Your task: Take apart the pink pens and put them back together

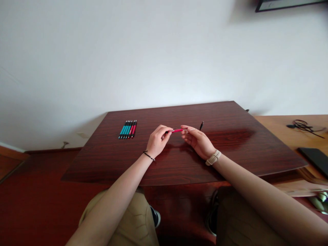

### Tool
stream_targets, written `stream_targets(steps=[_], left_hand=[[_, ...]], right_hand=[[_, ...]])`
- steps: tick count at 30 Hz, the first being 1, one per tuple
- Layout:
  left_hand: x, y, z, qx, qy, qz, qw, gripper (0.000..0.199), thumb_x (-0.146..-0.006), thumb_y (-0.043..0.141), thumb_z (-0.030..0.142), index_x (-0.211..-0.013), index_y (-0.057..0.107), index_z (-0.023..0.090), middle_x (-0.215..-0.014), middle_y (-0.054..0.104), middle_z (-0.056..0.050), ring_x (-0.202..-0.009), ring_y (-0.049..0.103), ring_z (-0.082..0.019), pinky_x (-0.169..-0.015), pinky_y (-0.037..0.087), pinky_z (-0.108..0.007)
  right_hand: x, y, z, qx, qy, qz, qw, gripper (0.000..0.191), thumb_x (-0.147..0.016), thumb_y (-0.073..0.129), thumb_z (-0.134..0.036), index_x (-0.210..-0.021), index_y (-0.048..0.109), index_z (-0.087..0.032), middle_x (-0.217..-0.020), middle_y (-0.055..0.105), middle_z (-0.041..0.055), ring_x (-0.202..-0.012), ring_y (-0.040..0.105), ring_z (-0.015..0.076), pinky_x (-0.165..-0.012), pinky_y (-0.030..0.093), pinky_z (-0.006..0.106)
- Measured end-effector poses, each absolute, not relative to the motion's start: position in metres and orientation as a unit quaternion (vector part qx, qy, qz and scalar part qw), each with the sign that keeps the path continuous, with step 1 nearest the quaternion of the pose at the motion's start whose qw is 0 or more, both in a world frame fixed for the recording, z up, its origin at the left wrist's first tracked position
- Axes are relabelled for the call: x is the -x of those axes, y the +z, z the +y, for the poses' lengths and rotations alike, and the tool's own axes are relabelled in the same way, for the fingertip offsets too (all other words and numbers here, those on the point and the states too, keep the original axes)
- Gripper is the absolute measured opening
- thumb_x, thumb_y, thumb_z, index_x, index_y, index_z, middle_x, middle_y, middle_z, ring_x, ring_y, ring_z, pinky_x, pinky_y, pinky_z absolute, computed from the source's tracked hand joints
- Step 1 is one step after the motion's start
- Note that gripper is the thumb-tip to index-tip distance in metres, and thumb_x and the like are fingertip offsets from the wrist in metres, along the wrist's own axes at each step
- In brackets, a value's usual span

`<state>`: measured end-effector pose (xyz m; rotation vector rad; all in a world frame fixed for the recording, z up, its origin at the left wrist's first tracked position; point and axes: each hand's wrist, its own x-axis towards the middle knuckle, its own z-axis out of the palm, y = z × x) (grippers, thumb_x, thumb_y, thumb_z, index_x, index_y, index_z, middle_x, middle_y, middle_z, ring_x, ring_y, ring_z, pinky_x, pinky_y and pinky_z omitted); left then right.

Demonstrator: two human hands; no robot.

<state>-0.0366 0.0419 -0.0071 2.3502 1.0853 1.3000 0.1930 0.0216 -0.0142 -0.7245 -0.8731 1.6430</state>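
Over the middle of the dark red wooden table (102, 160), my two hands meet at a pink pen barrel (177, 130) held almost level. The fingers of my left hand (158, 139) are closed on its black left end. On the other side, my right hand (198, 140) pinches a thin pale pen refill (192, 129) that lines up with the barrel's right end; whether its tip is inside is hidden by the fingers. Just beyond the right hand lies a black pen part (201, 125). To the left, several pens (127, 129), teal and pink with black ends, lie side by side in a row.
A white wall (159, 54) stands behind the table. At the right, a lighter wooden surface (274, 128) carries a coiled black cable (304, 126) and a flat black device (314, 160). My knees are below the table's near edge.
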Motion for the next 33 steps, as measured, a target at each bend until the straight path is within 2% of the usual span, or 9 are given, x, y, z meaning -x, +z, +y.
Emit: stream_targets(steps=[9, 15, 19, 25, 29, 33], left_hand=[[0.036, -0.006, 0.041, -0.807, 0.443, 0.368, 0.131, 0.017, -0.108, 0.058, 0.026, -0.115, 0.073, 0.021, -0.108, 0.072, -0.006, -0.079, 0.063, -0.014, -0.071, 0.052, -0.026], [0.037, -0.009, 0.044, -0.796, 0.459, 0.366, 0.149, 0.015, -0.106, 0.062, 0.025, -0.114, 0.074, 0.021, -0.106, 0.073, -0.006, -0.081, 0.065, -0.014, -0.071, 0.052, -0.027], [0.034, 0.000, 0.037, -0.777, 0.494, 0.352, 0.168, 0.013, -0.104, 0.066, 0.026, -0.113, 0.074, 0.021, -0.106, 0.075, -0.006, -0.087, 0.068, -0.016, -0.071, 0.054, -0.026], [0.016, 0.017, 0.013, -0.772, 0.534, 0.309, 0.154, 0.007, -0.102, 0.070, 0.025, -0.105, 0.076, 0.021, -0.099, 0.075, -0.005, -0.088, 0.068, -0.016, -0.075, 0.054, -0.028], [0.003, 0.018, 0.002, -0.783, 0.527, 0.277, 0.178, 0.011, -0.105, 0.067, 0.025, -0.111, 0.077, 0.022, -0.103, 0.078, -0.006, -0.092, 0.070, -0.016, -0.085, 0.057, -0.032], [-0.001, 0.019, -0.004, -0.778, 0.521, 0.293, 0.193, 0.015, -0.106, 0.065, 0.029, -0.111, 0.078, 0.024, -0.103, 0.078, -0.006, -0.092, 0.071, -0.017, -0.084, 0.058, -0.033]], right_hand=[[-0.196, -0.014, 0.025, 0.288, 0.714, -0.349, 0.535, 0.030, -0.094, 0.077, -0.036, -0.119, 0.081, -0.020, -0.097, 0.077, 0.0029, -0.080, 0.066, 0.0109, -0.076, 0.055, 0.021], [-0.195, -0.011, 0.021, 0.301, 0.677, -0.390, 0.547, 0.033, -0.095, 0.078, -0.038, -0.121, 0.081, -0.018, -0.102, 0.078, 0.0057, -0.083, 0.067, 0.0126, -0.080, 0.055, 0.024], [-0.196, -0.014, 0.026, 0.271, 0.735, -0.329, 0.528, 0.027, -0.097, 0.074, -0.034, -0.119, 0.079, -0.020, -0.101, 0.079, 0.0042, -0.084, 0.070, 0.0126, -0.081, 0.058, 0.023], [-0.194, -0.013, 0.025, 0.193, 0.839, -0.231, 0.454, 0.018, -0.100, 0.069, -0.024, -0.116, 0.075, -0.018, -0.088, 0.075, 0.0001, -0.076, 0.069, 0.0103, -0.075, 0.059, 0.021], [-0.187, -0.010, 0.017, 0.159, 0.867, -0.201, 0.426, 0.010, -0.102, 0.066, -0.021, -0.108, 0.073, -0.017, -0.082, 0.073, -0.0004, -0.072, 0.067, 0.0108, -0.075, 0.059, 0.023], [-0.181, -0.011, 0.011, 0.162, 0.870, -0.193, 0.424, 0.010, -0.100, 0.066, -0.022, -0.092, 0.071, -0.020, -0.074, 0.071, -0.0018, -0.066, 0.063, 0.0116, -0.071, 0.058, 0.025]])
